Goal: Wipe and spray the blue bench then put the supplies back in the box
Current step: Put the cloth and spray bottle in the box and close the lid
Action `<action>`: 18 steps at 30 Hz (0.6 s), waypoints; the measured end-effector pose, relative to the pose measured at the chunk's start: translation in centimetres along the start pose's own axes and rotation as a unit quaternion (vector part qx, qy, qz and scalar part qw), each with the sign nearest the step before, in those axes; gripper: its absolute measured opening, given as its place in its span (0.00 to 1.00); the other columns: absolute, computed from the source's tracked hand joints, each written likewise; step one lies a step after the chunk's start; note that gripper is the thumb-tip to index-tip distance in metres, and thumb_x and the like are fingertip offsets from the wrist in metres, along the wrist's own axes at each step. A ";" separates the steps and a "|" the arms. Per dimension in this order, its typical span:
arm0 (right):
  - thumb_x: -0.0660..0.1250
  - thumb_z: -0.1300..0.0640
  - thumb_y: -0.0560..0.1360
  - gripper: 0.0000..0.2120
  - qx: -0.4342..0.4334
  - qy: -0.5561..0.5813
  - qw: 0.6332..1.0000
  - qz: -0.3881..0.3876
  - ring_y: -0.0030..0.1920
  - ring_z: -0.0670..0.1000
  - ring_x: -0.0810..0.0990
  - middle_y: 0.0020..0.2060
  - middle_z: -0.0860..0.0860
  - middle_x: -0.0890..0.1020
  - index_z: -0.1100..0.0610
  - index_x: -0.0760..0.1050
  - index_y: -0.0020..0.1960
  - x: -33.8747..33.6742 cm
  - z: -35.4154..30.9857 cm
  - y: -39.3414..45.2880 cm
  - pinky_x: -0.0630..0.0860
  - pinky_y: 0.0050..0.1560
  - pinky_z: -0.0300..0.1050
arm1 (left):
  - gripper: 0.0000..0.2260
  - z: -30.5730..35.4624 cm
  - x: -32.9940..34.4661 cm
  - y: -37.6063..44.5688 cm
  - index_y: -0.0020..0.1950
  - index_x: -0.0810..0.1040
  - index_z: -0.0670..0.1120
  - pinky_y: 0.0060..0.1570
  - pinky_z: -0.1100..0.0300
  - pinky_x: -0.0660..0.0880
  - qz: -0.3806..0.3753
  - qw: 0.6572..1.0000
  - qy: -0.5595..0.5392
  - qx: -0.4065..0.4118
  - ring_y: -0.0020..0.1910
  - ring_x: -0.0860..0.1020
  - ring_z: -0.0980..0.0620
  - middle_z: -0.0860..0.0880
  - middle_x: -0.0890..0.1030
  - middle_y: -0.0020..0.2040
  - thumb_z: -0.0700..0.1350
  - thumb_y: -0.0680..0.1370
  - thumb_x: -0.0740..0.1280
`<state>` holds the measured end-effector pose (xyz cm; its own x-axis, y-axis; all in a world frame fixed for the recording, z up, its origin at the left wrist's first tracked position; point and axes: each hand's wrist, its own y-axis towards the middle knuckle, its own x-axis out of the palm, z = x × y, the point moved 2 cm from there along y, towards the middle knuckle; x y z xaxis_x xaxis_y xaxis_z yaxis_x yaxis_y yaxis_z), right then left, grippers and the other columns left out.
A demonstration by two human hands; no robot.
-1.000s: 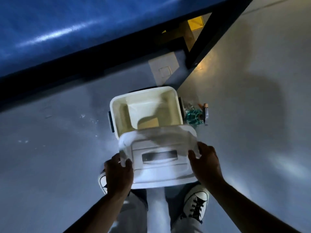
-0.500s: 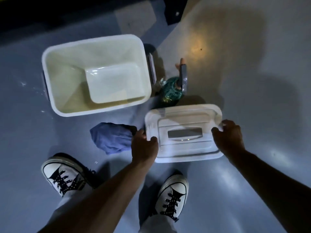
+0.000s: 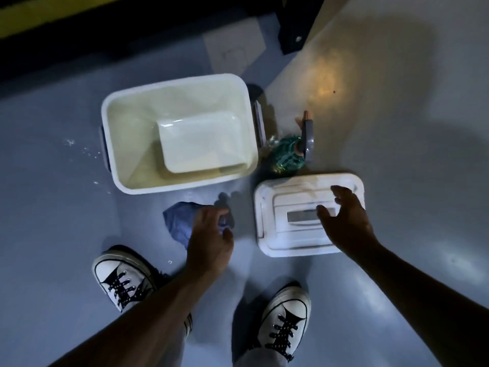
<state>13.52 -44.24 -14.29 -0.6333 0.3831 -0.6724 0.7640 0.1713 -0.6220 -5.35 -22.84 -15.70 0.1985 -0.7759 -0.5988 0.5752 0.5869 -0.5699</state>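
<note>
An open white box stands on the grey floor with nothing loose inside. Its white lid lies flat on the floor to the right of it. A green spray bottle with a grey trigger lies between the box and the lid. A crumpled blue cloth lies on the floor below the box. My left hand is over the cloth's right part, fingers curled down onto it. My right hand hovers over the lid, fingers spread, holding nothing.
My two white sneakers stand on the floor near the bottom. A black bench leg rises at the top right, with a pale square floor plate beside it. White specks lie left of the box.
Both hands have let go of the lid, which now rests on the floor. My left hand has moved left onto the blue cloth. My right hand has lifted above the lid.
</note>
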 end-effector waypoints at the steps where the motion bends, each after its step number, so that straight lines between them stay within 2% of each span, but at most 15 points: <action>1: 0.71 0.53 0.77 0.30 -0.025 0.000 1.000 -0.009 0.70 0.56 0.75 0.72 0.55 0.73 0.57 0.66 0.76 0.2 -1.3 0.4 0.72 0.70 0.52 | 0.19 -0.2 -1.2 0.3 0.62 0.78 0.47 0.58 0.54 0.77 0.003 0.999 0.038 0.024 0.58 0.78 0.47 0.49 0.78 0.59 0.36 0.72 0.73; 4: 0.75 0.50 0.74 0.35 -0.074 0.015 0.997 -0.018 0.70 0.57 0.74 0.72 0.55 0.74 0.55 0.63 0.76 0.8 -4.9 2.3 0.73 0.69 0.58 | 0.33 -2.2 -3.5 1.9 0.73 0.71 0.51 0.66 0.46 0.73 -0.037 0.970 0.233 0.067 0.70 0.71 0.44 0.49 0.72 0.70 0.48 0.69 0.76; 6: 0.78 0.49 0.71 0.39 -0.093 0.049 0.994 -0.006 0.69 0.58 0.74 0.70 0.56 0.75 0.55 0.62 0.76 1.4 -6.5 3.7 0.74 0.68 0.54 | 0.36 -4.0 -4.0 2.7 0.74 0.69 0.54 0.67 0.45 0.73 -0.063 0.948 0.303 0.070 0.71 0.70 0.44 0.50 0.70 0.72 0.53 0.67 0.76; 9: 0.81 0.49 0.68 0.44 -0.137 0.082 0.987 0.024 0.65 0.54 0.76 0.67 0.53 0.76 0.48 0.61 0.77 2.2 -7.5 5.7 0.77 0.62 0.51 | 0.31 -5.9 -3.5 3.9 0.69 0.74 0.54 0.56 0.48 0.77 -0.053 0.940 0.325 0.091 0.66 0.73 0.43 0.49 0.73 0.66 0.50 0.66 0.76; 12: 0.81 0.49 0.68 0.39 -0.123 0.096 0.987 0.027 0.63 0.52 0.78 0.63 0.49 0.79 0.45 0.66 0.73 2.4 -7.7 6.9 0.79 0.63 0.55 | 0.23 -6.3 -3.3 4.7 0.65 0.77 0.53 0.47 0.52 0.79 -0.018 0.930 0.344 0.132 0.58 0.75 0.44 0.49 0.75 0.60 0.48 0.69 0.75; 15: 0.81 0.47 0.68 0.38 -0.115 0.100 0.987 0.042 0.60 0.51 0.80 0.61 0.48 0.81 0.43 0.67 0.72 1.9 -8.0 5.9 0.79 0.59 0.49 | 0.20 -5.8 -4.4 4.5 0.64 0.76 0.52 0.44 0.51 0.79 -0.035 0.952 0.281 0.115 0.57 0.74 0.45 0.50 0.75 0.60 0.46 0.72 0.72; 18: 0.81 0.46 0.67 0.34 -0.104 0.089 0.988 0.077 0.59 0.54 0.81 0.60 0.50 0.82 0.46 0.71 0.68 0.6 -8.3 3.2 0.78 0.57 0.47 | 0.21 -3.5 -6.6 2.8 0.64 0.76 0.52 0.44 0.51 0.77 -0.041 0.971 0.213 0.105 0.57 0.76 0.44 0.49 0.76 0.59 0.49 0.71 0.72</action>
<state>16.62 -35.90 -13.32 -0.4905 0.5700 -0.6591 0.8698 0.2741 -0.4102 -7.87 -15.30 -15.36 -0.1748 -0.6260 -0.7599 0.7335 0.4321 -0.5247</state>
